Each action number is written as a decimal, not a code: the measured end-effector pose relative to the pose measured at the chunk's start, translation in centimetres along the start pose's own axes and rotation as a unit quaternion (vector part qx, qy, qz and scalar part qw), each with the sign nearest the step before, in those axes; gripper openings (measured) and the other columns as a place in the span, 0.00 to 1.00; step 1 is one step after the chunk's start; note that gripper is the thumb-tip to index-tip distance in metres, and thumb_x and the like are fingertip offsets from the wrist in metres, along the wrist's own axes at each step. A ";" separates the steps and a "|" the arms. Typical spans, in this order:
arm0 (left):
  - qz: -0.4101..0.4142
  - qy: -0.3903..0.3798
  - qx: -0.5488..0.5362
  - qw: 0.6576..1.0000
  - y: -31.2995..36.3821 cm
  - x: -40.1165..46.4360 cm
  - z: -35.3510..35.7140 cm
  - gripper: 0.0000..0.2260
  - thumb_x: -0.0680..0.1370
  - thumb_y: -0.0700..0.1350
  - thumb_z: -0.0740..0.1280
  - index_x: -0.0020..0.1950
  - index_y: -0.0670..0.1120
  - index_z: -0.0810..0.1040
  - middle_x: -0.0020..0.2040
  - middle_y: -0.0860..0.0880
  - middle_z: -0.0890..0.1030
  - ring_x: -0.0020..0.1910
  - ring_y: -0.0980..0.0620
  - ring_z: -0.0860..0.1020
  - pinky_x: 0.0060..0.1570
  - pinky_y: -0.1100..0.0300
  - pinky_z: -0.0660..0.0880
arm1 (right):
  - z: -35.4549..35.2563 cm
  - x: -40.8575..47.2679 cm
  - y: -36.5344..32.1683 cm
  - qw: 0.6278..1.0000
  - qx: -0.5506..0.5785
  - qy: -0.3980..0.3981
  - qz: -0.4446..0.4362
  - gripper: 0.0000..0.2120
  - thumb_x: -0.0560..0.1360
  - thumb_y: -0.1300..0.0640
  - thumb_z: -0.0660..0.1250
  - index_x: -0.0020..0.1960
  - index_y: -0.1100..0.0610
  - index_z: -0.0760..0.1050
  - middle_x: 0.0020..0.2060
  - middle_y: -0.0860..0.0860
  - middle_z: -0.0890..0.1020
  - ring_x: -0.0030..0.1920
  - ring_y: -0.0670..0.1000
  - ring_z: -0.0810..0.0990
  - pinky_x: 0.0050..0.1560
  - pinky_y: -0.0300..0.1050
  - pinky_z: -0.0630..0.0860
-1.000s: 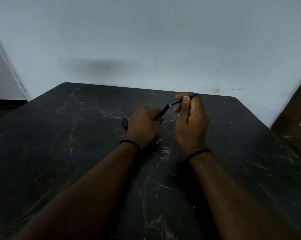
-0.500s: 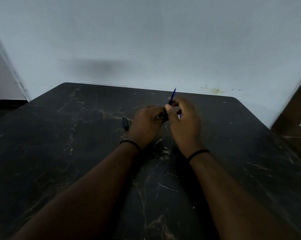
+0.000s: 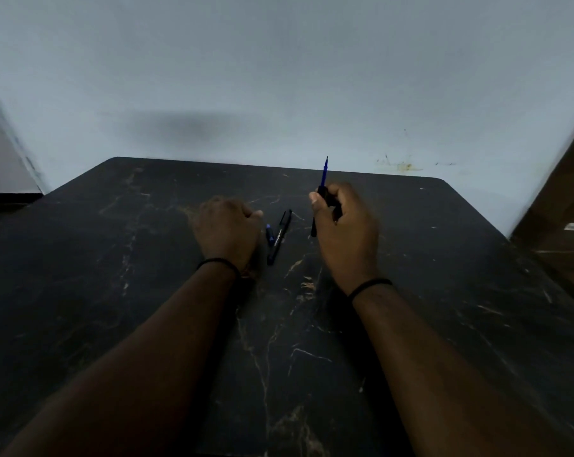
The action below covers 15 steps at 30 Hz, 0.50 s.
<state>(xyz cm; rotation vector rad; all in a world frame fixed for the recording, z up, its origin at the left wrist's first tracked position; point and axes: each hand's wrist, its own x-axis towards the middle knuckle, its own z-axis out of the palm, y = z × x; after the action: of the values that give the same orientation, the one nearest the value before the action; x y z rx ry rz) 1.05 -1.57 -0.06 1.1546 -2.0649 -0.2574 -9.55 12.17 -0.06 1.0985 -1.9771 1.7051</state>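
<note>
I logged the right hand (image 3: 345, 232) pinching the blue pen refill (image 3: 323, 173) between thumb and curled fingers, with the tip upright over the far middle of the table (image 3: 114, 258). Left hand (image 3: 228, 229) rested there as a curled fist. Black pen barrel (image 3: 279, 237) and small blue piece (image 3: 270, 233) lay between the hands, just right of the fist.

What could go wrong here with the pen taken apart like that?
The black barrel lies loose on the dark table between the hands; a nudge from the left hand might roll it away. The small blue piece beside it is easy to lose against that surface. The thin blue refill, pinched upright in the right hand, could bend or smear ink if squeezed.
</note>
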 end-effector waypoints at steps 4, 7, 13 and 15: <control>0.009 -0.074 0.063 0.995 0.7 -0.5 0.7 0.24 0.73 0.67 0.66 0.38 0.46 0.83 0.41 0.44 0.82 0.45 0.44 0.80 0.51 0.49 0.78 | -0.1 0.0 0.0 1.000 -0.005 -0.012 0.005 0.11 0.79 0.48 0.67 0.54 0.55 0.78 0.42 0.49 0.82 0.41 0.49 0.81 0.41 0.54 0.81; 0.025 -0.085 0.084 0.992 1.0 -0.5 0.8 0.22 0.72 0.65 0.68 0.42 0.45 0.83 0.44 0.44 0.82 0.49 0.43 0.79 0.53 0.49 0.77 | 0.0 -0.1 0.0 1.000 -0.007 -0.008 -0.003 0.09 0.79 0.48 0.67 0.53 0.54 0.78 0.42 0.48 0.82 0.40 0.47 0.81 0.41 0.53 0.81; 0.035 -0.065 0.130 0.989 1.1 -0.4 0.1 0.12 0.73 0.52 0.69 0.48 0.45 0.85 0.49 0.42 0.84 0.53 0.40 0.79 0.53 0.51 0.76 | 0.3 -0.1 0.3 1.000 -0.010 -0.009 -0.004 0.10 0.79 0.46 0.66 0.50 0.52 0.77 0.40 0.47 0.81 0.38 0.47 0.79 0.39 0.52 0.80; 0.041 -0.062 0.154 0.985 1.0 -0.3 -0.1 0.11 0.73 0.49 0.68 0.46 0.44 0.84 0.48 0.41 0.84 0.52 0.40 0.79 0.50 0.51 0.74 | 0.4 -0.1 0.5 1.000 -0.012 -0.015 -0.003 0.10 0.79 0.46 0.66 0.51 0.52 0.77 0.39 0.47 0.81 0.38 0.48 0.79 0.38 0.52 0.81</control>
<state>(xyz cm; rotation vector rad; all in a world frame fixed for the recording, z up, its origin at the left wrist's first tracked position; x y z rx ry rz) 0.52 -0.77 0.38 1.2557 -2.3145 0.0329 -9.74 11.82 -0.54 1.1273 -2.0053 1.6663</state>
